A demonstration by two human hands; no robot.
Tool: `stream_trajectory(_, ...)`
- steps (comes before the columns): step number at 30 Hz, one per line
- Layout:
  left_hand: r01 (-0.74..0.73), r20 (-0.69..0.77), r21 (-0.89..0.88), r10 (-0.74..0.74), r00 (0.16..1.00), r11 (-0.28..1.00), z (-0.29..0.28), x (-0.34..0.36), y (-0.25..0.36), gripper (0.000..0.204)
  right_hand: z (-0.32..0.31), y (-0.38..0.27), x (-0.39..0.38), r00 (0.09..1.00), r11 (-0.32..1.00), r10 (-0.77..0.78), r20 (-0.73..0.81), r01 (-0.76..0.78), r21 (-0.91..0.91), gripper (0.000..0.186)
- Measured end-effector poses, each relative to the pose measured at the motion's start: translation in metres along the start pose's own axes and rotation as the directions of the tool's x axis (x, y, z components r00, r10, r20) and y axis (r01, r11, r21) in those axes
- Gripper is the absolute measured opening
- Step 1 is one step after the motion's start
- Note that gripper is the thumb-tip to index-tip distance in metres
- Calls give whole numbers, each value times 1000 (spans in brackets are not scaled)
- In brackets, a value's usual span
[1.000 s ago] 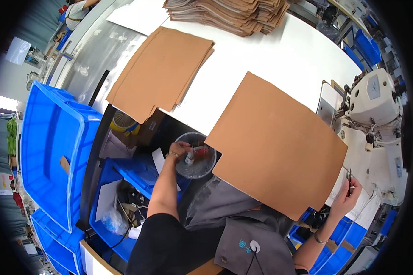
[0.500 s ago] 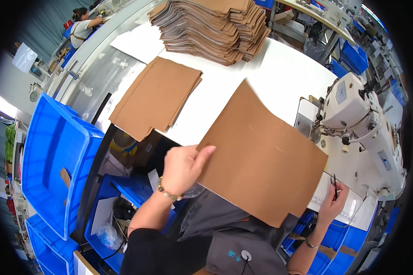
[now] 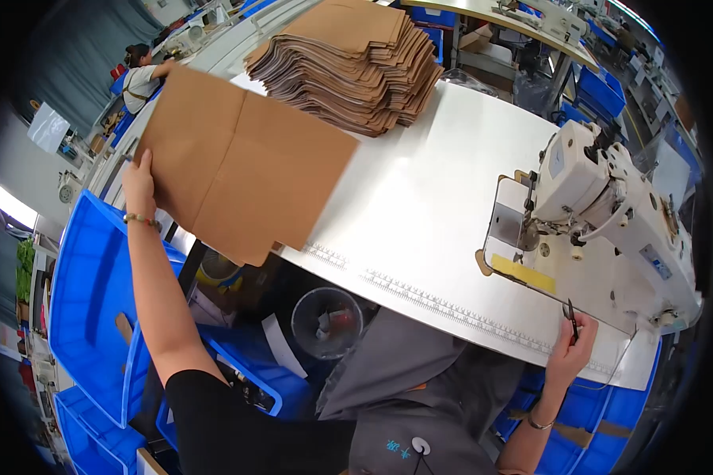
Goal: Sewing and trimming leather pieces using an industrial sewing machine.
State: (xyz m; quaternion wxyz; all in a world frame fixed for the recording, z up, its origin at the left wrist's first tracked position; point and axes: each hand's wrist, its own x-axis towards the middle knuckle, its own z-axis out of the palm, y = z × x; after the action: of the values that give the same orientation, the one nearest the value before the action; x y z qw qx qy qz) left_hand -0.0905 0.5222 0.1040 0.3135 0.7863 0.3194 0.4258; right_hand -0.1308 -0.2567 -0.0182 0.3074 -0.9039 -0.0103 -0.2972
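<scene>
My left hand (image 3: 140,186) is closed on the left edge of a brown leather-like panel (image 3: 261,158), thumb on top. The panel has a crease across it and a notched near edge. It lies over the left part of the white table, covering the small pile of brown panels there. At the table's front right edge, my right hand (image 3: 572,348) is closed around slim dark thread snips (image 3: 571,318), points up. Just beyond that hand stands a white sewing machine (image 3: 578,174), a yellow strip (image 3: 523,272) beside its plate.
A tall wavy stack of brown panels (image 3: 348,71) stands at the back of the table (image 3: 444,198). Blue bins (image 3: 95,317) sit at the left. Below the front edge hangs a clear round container (image 3: 326,324) with scraps. A person (image 3: 140,79) works at the far left.
My left hand has carried the brown panel from in front of me to the left, onto the small pile. My right hand has stayed near the front right edge with the snips.
</scene>
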Motion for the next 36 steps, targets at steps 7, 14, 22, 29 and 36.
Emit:
stream_trajectory(7,-21,2,600,25,1000,800,33,22,-104,41,-1,-3,1,1000,1000,30,6,-30,1,13)
stream_trajectory(14,-89,96,675,32,995,733,49,-6,-74,41,1,-5,1,1000,1000,-10,-13,9,-23,14)
stream_trajectory(22,-600,503,341,398,767,724,114,-117,53,49,0,-7,2,1000,999,31,-2,-31,9,14)
stream_trajectory(29,-575,729,482,62,682,661,142,-192,115,34,-1,-6,0,998,999,41,-46,-41,-7,15)
stream_trajectory(36,-630,828,388,47,559,672,144,-174,116,46,-4,0,0,994,999,-40,-100,38,-14,16)
